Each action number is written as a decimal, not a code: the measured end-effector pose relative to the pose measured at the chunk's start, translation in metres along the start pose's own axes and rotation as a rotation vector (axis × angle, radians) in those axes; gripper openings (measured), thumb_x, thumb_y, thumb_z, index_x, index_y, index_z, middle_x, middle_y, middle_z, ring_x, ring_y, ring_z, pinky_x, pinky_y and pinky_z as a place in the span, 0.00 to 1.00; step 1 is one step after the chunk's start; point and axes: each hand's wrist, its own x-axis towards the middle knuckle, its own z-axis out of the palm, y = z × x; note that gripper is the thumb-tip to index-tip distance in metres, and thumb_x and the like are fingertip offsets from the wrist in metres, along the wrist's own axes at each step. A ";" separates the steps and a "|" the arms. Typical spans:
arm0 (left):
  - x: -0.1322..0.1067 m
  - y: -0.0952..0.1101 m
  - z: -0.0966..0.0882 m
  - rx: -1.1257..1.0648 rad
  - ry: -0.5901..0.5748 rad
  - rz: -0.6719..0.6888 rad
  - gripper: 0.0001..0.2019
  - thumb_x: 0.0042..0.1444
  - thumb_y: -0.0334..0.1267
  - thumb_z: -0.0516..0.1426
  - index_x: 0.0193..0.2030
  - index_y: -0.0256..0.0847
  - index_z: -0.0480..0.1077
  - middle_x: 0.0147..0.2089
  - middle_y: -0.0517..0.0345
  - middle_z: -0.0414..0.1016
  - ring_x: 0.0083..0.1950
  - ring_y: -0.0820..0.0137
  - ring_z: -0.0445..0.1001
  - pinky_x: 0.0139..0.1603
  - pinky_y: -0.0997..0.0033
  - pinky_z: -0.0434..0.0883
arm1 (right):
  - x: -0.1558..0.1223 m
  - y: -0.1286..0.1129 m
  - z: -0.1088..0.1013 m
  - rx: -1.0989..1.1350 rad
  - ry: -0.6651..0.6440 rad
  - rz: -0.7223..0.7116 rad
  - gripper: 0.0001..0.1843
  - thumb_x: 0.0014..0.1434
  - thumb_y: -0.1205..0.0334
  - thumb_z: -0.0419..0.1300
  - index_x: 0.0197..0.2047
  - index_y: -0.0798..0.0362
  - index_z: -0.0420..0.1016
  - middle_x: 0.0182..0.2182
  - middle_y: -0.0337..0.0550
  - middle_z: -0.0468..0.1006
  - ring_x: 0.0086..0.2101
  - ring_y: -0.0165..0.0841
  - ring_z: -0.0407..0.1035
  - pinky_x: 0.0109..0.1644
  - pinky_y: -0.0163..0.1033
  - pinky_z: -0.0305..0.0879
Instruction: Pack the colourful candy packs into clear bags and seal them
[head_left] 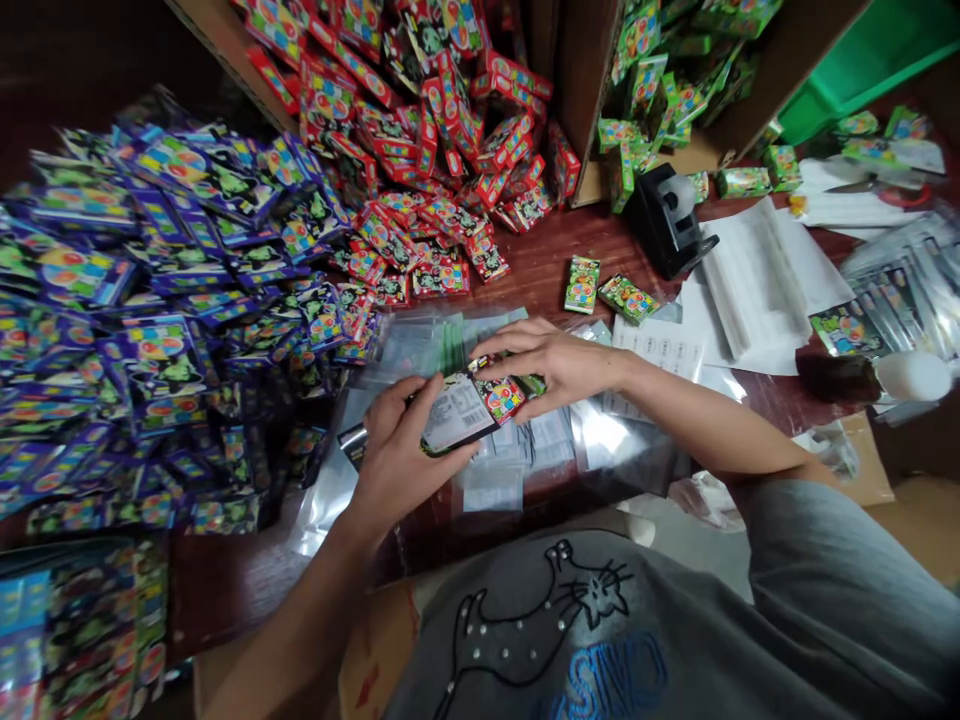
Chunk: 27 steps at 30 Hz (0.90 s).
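My left hand point(401, 440) grips a black-edged plastic packet point(454, 415) with a white barcode label facing up. From the right, my right hand point(551, 365) closes its fingers around a small colourful printed box point(504, 398), which sits at the right end of the packet. Whether the box is inside the packet or against its edge, I cannot tell. Under both hands lie clear plastic sleeves point(416, 345) and several small printed slips point(491, 492). Beyond my right hand, two small green boxes point(582, 284) rest on the table.
Purple boxes point(187, 220) are heaped at left, red boxes point(442, 130) at the back in a carton, green boxes point(660, 95) in another. A black tape dispenser point(667, 222), white paper sheets point(757, 280), a white-capped bottle point(900, 377) and plastic bags point(919, 275) stand or lie right.
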 end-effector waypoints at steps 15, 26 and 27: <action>0.005 0.019 -0.002 0.009 0.058 -0.094 0.43 0.57 0.53 0.72 0.77 0.50 0.65 0.69 0.41 0.71 0.71 0.44 0.72 0.75 0.39 0.68 | -0.008 -0.018 0.006 -0.035 0.076 0.078 0.43 0.70 0.38 0.68 0.80 0.46 0.63 0.73 0.56 0.71 0.68 0.51 0.66 0.69 0.57 0.60; 0.001 0.008 0.008 0.186 -0.090 -0.167 0.43 0.55 0.53 0.72 0.76 0.49 0.67 0.69 0.36 0.74 0.69 0.34 0.72 0.69 0.33 0.68 | -0.048 0.006 0.007 -0.080 -0.039 0.239 0.73 0.57 0.36 0.76 0.87 0.49 0.33 0.84 0.66 0.37 0.82 0.62 0.33 0.80 0.78 0.28; 0.001 0.007 0.008 0.192 -0.094 -0.159 0.43 0.55 0.53 0.72 0.76 0.49 0.67 0.70 0.37 0.74 0.70 0.34 0.71 0.69 0.34 0.68 | -0.051 0.007 0.005 -0.098 -0.040 0.261 0.68 0.59 0.41 0.76 0.87 0.49 0.39 0.83 0.66 0.46 0.81 0.62 0.39 0.80 0.79 0.29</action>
